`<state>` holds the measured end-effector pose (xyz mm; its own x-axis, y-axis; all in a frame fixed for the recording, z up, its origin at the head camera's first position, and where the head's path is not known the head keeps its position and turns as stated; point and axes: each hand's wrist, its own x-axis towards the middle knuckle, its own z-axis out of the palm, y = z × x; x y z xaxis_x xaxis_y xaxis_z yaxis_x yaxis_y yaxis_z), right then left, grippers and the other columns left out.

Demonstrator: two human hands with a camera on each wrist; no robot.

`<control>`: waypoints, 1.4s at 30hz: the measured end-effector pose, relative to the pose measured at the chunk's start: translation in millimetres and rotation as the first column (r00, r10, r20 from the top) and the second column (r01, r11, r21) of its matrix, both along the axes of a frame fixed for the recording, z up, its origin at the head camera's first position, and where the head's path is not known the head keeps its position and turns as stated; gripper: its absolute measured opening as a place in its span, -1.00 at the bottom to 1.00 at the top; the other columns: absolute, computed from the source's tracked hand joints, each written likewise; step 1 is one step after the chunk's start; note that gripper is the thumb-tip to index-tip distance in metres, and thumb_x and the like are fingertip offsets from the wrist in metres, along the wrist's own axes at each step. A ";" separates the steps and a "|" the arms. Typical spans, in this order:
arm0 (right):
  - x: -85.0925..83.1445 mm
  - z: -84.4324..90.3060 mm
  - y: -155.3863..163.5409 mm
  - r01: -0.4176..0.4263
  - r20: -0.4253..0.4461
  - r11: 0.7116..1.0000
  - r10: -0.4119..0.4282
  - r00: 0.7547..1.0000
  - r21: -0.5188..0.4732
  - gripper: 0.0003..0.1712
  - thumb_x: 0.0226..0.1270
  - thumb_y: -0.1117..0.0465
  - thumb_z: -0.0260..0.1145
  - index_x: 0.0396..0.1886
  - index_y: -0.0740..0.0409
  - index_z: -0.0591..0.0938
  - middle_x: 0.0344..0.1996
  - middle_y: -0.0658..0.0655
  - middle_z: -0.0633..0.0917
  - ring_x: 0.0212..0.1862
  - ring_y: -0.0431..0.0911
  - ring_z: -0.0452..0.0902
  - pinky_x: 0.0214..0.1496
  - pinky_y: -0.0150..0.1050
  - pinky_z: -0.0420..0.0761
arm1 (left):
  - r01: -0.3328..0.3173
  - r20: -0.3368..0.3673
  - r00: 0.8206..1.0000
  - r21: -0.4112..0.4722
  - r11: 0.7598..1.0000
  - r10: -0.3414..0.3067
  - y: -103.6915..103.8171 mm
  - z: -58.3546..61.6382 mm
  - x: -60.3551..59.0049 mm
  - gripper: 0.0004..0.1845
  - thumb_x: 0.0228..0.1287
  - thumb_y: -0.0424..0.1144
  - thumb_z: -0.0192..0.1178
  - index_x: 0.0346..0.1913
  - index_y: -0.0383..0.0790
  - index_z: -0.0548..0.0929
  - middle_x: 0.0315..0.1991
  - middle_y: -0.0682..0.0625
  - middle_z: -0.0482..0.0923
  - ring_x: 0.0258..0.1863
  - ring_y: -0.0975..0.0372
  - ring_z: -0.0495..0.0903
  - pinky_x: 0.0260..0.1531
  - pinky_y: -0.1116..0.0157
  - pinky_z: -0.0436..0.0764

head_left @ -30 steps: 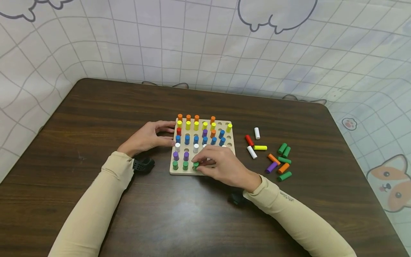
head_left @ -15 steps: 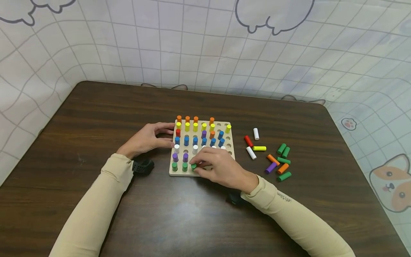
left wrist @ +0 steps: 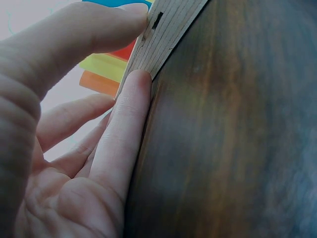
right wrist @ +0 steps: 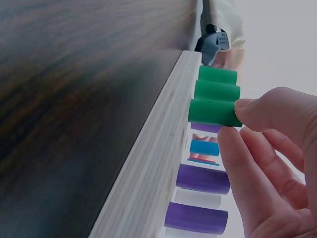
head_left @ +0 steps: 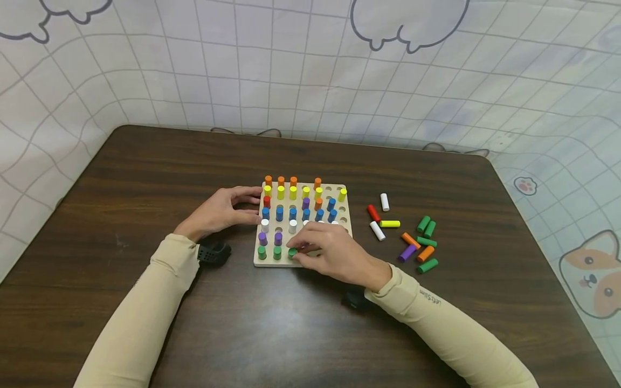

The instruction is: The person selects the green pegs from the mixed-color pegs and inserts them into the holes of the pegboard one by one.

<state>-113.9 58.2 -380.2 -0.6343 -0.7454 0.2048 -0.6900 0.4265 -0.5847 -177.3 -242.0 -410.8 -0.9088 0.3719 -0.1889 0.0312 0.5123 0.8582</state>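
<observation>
You are seating a green peg [head_left: 292, 252] in the near row of the wooden pegboard [head_left: 310, 260], third hole from the left, right beside two green pegs already standing there. Your right hand [head_left: 335, 253] is pinching the top of that peg between thumb and fingertips [right wrist: 257, 111], and in the right wrist view it is looking level with its neighbours, so the placing step seems nearly done. Your left hand [head_left: 220, 210] is bracing the board's left edge, thumb and straight fingers [left wrist: 126, 116] pressing against the wood without curling round it.

The next move is probably calling for a clean letting go, straight up, so you are not tipping the purple pegs [head_left: 270, 237] just behind. Then a reach right to the loose pegs [head_left: 412, 237] lying on the table [head_left: 145, 172], well apart from the board. Open holes are showing at the board's far right, and the dark tabletop between board and loose pegs is giving your hand free passage.
</observation>
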 end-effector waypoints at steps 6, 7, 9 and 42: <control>-1.5 1.1 6.6 0.010 0.007 0.998 -0.010 1.000 -0.061 -0.77 0.29 0.30 0.50 -0.05 0.17 0.79 -0.12 0.06 0.81 -0.11 -0.18 0.81 -0.04 -0.43 0.73 | 0.003 -0.003 1.000 -0.003 1.000 -0.003 0.2 -3.3 -2.2 -0.14 0.22 -0.04 0.51 0.54 -0.10 0.37 0.41 -0.09 0.49 0.38 0.03 0.47 0.46 -0.08 0.40; -1.9 1.4 7.7 0.014 0.005 0.998 -0.014 1.000 -0.067 -0.78 0.29 0.30 0.50 -0.07 0.16 0.80 -0.13 0.06 0.81 -0.12 -0.18 0.80 -0.04 -0.43 0.73 | 0.006 -0.007 1.000 0.001 1.000 -0.006 0.3 -3.7 -2.6 -0.14 0.22 -0.03 0.51 0.54 -0.09 0.37 0.41 -0.09 0.49 0.38 0.03 0.48 0.45 -0.08 0.41; -2.6 2.6 10.5 0.024 -0.009 0.997 -0.025 1.000 -0.077 -0.79 0.29 0.29 0.51 -0.09 0.15 0.80 -0.15 0.04 0.82 -0.14 -0.19 0.79 -0.06 -0.41 0.74 | 0.009 -0.013 1.000 0.002 1.000 -0.009 0.4 -4.4 -3.1 -0.14 0.22 -0.03 0.51 0.54 -0.08 0.37 0.41 -0.08 0.50 0.38 0.04 0.49 0.44 -0.07 0.42; -24.9 37.3 133.1 0.360 -0.031 0.891 -0.383 0.923 -0.277 -0.81 0.24 0.37 0.52 -0.17 0.08 0.81 -0.23 0.02 0.82 -0.23 -0.45 0.72 -0.10 -0.52 0.70 | -0.005 -0.001 1.000 -0.020 1.000 0.005 1.5 0.5 2.0 -0.14 0.25 0.01 0.48 0.56 -0.05 0.35 0.47 -0.09 0.44 0.40 0.03 0.45 0.47 -0.12 0.39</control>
